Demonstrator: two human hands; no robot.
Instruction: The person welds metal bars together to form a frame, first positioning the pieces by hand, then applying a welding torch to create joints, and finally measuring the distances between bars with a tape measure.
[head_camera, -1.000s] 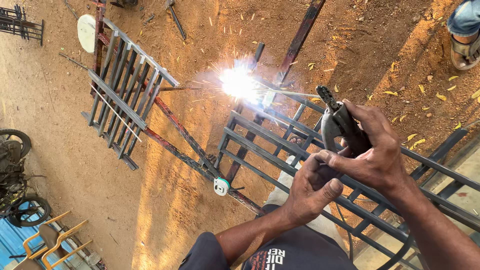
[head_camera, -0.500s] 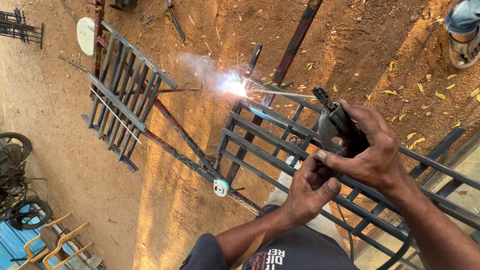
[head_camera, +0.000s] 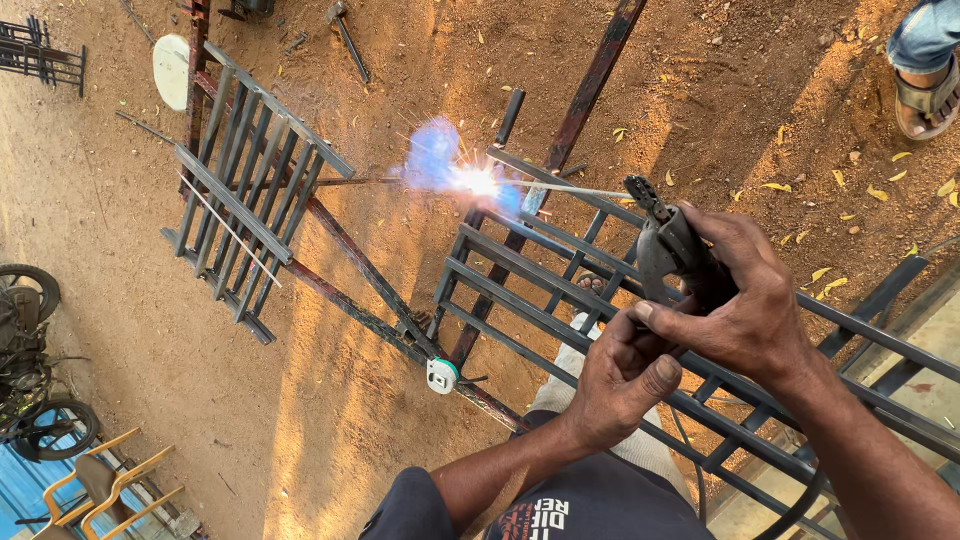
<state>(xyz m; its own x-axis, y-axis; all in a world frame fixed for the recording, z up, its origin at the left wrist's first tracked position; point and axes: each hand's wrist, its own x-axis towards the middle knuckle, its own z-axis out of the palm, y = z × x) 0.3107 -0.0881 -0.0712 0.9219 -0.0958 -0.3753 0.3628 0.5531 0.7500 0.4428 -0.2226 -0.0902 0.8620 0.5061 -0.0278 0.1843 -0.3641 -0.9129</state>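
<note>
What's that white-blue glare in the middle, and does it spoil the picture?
Head view: the welding arc burns out to pure white with a blue haze beside it; elsewhere low sunlight throws long shadows over the dirt, and the hands, right hand and left hand, stay sharp.

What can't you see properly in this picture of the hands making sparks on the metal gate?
Head view only:
- The rod tip and the spot on the metal grille are lost in the white glare.
- Most of the electrode holder is covered by the right hand.
- The left hand hides its own palm, so its grip is unclear.
- A bystander's sandalled foot is cut off by the top right edge.
- The motorbike is cut by the left edge.
</note>
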